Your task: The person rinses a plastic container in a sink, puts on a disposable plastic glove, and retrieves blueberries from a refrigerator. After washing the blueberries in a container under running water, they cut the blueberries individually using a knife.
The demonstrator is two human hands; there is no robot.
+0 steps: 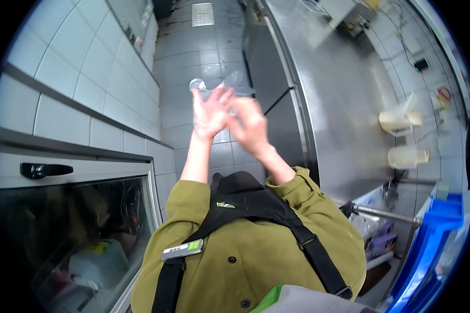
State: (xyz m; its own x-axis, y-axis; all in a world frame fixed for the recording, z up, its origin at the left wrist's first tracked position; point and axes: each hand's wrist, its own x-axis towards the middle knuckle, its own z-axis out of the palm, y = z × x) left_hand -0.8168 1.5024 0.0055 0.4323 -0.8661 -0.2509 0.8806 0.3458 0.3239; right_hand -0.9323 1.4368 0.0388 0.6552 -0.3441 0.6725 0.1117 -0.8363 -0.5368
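My left hand is held out palm up over the floor, its fingers spread. Thin clear plastic, which looks like a disposable glove, lies around and beyond its fingertips. One rounded end of the plastic shows past the thumb. My right hand is beside the left one, smeared by motion, with its fingers curled in at the edge of the plastic. The exact grip of those fingers is partly hidden.
On the right runs a steel counter with clear plastic jugs along the wall. A tiled wall and a framed window stand on the left. A floor drain lies ahead; a blue bin is at lower right.
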